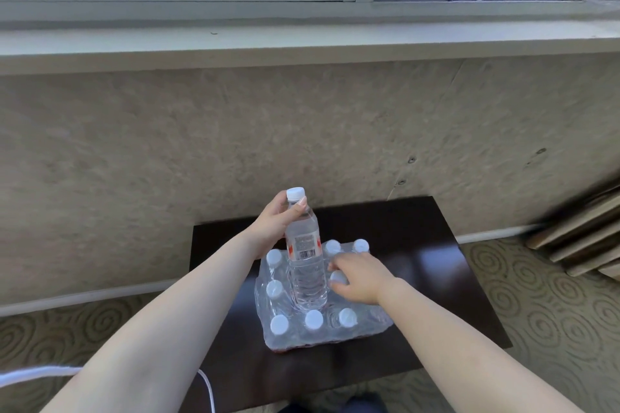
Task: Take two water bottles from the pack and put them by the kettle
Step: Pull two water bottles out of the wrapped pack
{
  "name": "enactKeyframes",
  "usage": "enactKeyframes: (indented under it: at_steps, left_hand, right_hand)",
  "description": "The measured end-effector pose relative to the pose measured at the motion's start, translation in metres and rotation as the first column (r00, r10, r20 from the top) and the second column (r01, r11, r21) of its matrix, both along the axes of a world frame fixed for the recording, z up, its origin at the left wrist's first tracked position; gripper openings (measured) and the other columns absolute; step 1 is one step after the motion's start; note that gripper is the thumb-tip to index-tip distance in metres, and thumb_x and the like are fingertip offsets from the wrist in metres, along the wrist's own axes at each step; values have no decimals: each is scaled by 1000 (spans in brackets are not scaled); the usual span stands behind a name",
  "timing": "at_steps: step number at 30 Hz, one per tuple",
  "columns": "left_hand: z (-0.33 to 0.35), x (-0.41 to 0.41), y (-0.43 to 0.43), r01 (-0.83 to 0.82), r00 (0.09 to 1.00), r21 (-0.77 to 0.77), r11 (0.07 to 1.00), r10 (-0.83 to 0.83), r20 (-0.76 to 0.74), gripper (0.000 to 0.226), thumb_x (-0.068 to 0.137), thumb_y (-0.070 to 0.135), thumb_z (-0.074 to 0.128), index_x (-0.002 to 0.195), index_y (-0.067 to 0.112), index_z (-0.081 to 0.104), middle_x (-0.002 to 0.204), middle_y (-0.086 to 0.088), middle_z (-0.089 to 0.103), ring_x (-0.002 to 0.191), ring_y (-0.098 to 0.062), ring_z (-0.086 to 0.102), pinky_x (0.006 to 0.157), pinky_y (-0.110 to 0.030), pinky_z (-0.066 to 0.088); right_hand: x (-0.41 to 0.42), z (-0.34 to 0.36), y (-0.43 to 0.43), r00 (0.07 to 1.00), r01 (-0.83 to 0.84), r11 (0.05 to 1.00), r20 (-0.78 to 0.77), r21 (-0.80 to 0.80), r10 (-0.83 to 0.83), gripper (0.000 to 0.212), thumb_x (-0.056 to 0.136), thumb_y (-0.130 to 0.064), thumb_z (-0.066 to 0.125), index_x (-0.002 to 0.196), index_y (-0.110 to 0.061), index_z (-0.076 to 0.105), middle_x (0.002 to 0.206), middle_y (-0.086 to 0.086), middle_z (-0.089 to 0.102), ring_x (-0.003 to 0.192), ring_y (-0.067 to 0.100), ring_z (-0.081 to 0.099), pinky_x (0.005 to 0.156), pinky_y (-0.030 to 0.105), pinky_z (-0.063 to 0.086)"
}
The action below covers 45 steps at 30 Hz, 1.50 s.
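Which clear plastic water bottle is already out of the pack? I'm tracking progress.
The clear plastic bottle with the barcode label, held upright by the left hand; the others sit wrapped, only caps showing.

Both forearms are seen bare to the elbow; no sleeves, rings or watch are worn on either hand.

Left hand (273, 228) around upright bottle (306, 265) above pack (322, 322), right hand (360, 277) on a cap.
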<state>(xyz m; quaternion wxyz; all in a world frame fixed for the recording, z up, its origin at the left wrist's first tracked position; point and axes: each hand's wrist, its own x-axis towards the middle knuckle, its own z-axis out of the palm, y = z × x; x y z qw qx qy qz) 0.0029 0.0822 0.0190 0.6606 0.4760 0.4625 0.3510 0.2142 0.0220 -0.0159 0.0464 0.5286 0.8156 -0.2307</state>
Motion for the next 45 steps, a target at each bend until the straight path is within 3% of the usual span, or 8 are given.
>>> enactKeyframes:
  at_steps: [4, 10, 15, 20, 25, 32, 39, 45]
  left_hand:
    - [-1, 0, 3, 16, 1000, -22, 1000, -16, 5, 34, 97, 36, 53, 123, 16, 49, 104, -2, 63, 93, -17, 64, 82, -37, 51]
    - [-3, -2, 6, 32, 999, -31, 999, -31, 33, 26, 96, 36, 53, 114, 18, 53, 102, -4, 64, 89, -15, 66, 75, -30, 54]
    - [-11, 1, 4, -53, 997, -48, 997, 56, 57, 27, 88, 44, 63, 102, 22, 60, 95, -3, 69, 88, -19, 65, 79, -37, 49]
    - [-9, 3, 4, -139, 988, -83, 987, 144, 54, 20, 83, 44, 65, 88, 25, 67, 93, -5, 73, 90, -24, 68, 73, -36, 53]
    - [-8, 0, 1, -250, 963, -140, 958, 261, 65, 14, 85, 40, 65, 88, 27, 69, 92, -4, 74, 83, -21, 71, 72, -37, 56]
    - [-7, -7, -3, -341, 928, -198, 919, 362, 84, 9, 90, 34, 63, 90, 27, 69, 89, -6, 73, 77, -19, 72, 62, -34, 58]
    - [-15, -6, 2, -382, 915, -171, 908, 397, 67, 20, 85, 39, 66, 77, 20, 66, 89, -13, 70, 86, -27, 70, 70, -36, 58]
    - [-21, -1, 4, -413, 897, -172, 894, 433, 95, 22, 82, 40, 64, 84, 18, 62, 84, -12, 70, 78, -26, 68, 77, -41, 54]
  right_hand:
    - [4, -11, 1, 972, -142, 990, 188, -8, 141, 61, 79, -45, 64, 130, -15, 50, 128, 3, 55, 120, 23, 48, 99, 37, 35]
    - [-4, -17, 2, 963, -114, 992, 250, 55, 97, 37, 86, -32, 63, 116, -10, 55, 123, 6, 57, 116, 25, 49, 96, 33, 31]
    - [4, -18, -3, 992, -71, 994, 111, 80, 62, 31, 87, -32, 63, 109, -12, 55, 118, 4, 58, 112, 23, 48, 91, 27, 27]
    - [22, 2, 3, 990, -135, 991, -27, 12, 135, 31, 91, -35, 58, 106, -11, 47, 108, 7, 59, 96, 26, 53, 72, 33, 36]
    - [37, 39, 22, 973, -176, 984, -153, -4, 174, 40, 88, -48, 58, 107, -13, 51, 111, 3, 59, 98, 25, 53, 86, 40, 42]
    - [23, 66, 59, 915, -113, 991, -396, -75, 75, 32, 89, -44, 61, 101, -15, 55, 103, 3, 57, 91, 20, 56, 83, 39, 48]
    - [2, 41, 69, 767, 53, 968, -610, -246, -197, 27, 90, -35, 63, 97, -11, 56, 99, 10, 58, 86, 21, 55, 81, 35, 46]
    - [-13, 40, 91, 490, 208, 857, -708, -472, -509, 32, 86, -51, 53, 96, -21, 55, 96, 4, 63, 100, 28, 65, 91, 39, 49]
